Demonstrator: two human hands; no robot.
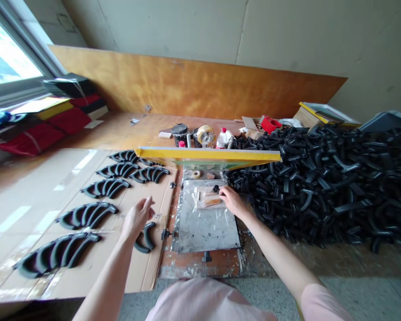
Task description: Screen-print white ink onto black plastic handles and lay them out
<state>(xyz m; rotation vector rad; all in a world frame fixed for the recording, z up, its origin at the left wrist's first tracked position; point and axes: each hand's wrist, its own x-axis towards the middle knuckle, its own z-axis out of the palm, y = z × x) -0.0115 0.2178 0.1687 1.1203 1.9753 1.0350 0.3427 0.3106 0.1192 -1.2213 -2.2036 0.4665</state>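
Observation:
My right hand is closed on a small black plastic piece, most of which my fingers hide. It is over the small block under clear film on the grey plate. Above the cardboard at left, my left hand has loosely bent, parted fingers with nothing seen in them. Just below it lie two curved black pieces. More curved black pieces are set out in fanned rows on the cardboard sheet.
A yellow-edged frame stands raised behind the plate. A large heap of black pieces fills the right side. Behind are a black tub, a tape roll and a red-capped bottle. A black knob sticks out at the plate's front.

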